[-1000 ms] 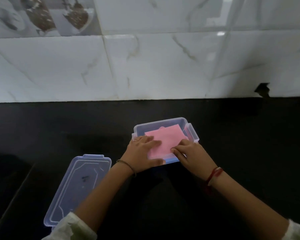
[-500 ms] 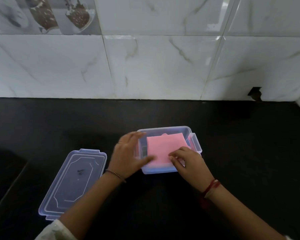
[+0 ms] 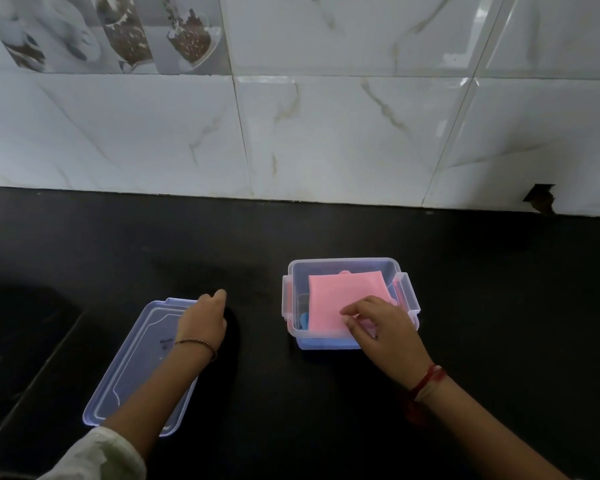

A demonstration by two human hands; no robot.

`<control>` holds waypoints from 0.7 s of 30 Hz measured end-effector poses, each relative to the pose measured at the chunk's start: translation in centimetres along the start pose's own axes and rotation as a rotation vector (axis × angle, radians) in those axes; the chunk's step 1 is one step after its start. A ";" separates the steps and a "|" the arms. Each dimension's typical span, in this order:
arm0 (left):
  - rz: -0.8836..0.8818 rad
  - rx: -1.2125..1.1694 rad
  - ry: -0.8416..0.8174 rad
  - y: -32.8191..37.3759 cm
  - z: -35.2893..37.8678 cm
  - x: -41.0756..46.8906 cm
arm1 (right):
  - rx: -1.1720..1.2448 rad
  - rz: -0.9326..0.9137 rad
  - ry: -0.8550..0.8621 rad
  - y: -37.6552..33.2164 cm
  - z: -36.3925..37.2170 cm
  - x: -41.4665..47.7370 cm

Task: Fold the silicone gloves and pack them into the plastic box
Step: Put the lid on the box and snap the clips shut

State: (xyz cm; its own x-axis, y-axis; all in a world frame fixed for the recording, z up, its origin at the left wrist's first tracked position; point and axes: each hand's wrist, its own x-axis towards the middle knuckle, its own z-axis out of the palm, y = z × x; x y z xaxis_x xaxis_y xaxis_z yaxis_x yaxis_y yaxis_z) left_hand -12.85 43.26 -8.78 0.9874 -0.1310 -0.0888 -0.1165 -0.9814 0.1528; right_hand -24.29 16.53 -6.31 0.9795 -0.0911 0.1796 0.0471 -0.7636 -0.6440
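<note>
Pink glove (image 3: 340,299) is lying folded flat inside the plastic box (image 3: 343,261), right of centre in the lower frame; a blue piece (image 3: 303,320), likely the other glove, is showing beneath it at the box's near left. Right hand (image 3: 385,327) is resting loosely bent fingertips on the pink glove's near right corner, pressing rather than gripping as far as shown. Left hand (image 3: 205,317) is sitting at the far right corner of the lid (image 3: 132,368), lower left of frame, fingers curled; cannot tell if it is gripping. Folding and packing are looking done. Lid is lying off on the black counter (image 3: 291,427), so closing is probably what remains.
</note>
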 end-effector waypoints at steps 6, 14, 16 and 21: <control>0.134 -0.160 0.244 2.4 -6.3 0.8 | 0.112 0.038 0.028 -0.1 -0.4 0.2; 0.533 -0.619 0.660 9.6 -15.5 -2.1 | 0.374 0.010 0.113 -2.7 -1.6 0.2; 0.645 -0.695 0.706 11.7 -16.5 -3.6 | 0.537 0.099 0.088 -3.7 -2.1 0.2; 0.947 -0.855 0.824 16.1 -16.4 -6.6 | 1.201 0.430 -0.021 -5.9 -3.2 0.0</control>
State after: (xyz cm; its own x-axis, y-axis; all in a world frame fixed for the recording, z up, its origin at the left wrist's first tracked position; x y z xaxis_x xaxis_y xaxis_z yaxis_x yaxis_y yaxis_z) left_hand -19.44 30.59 10.41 0.4027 -0.2498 0.8806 -0.9134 -0.1712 0.3692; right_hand -25.17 18.95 -0.12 0.9622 -0.1680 -0.2145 -0.1372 0.3813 -0.9142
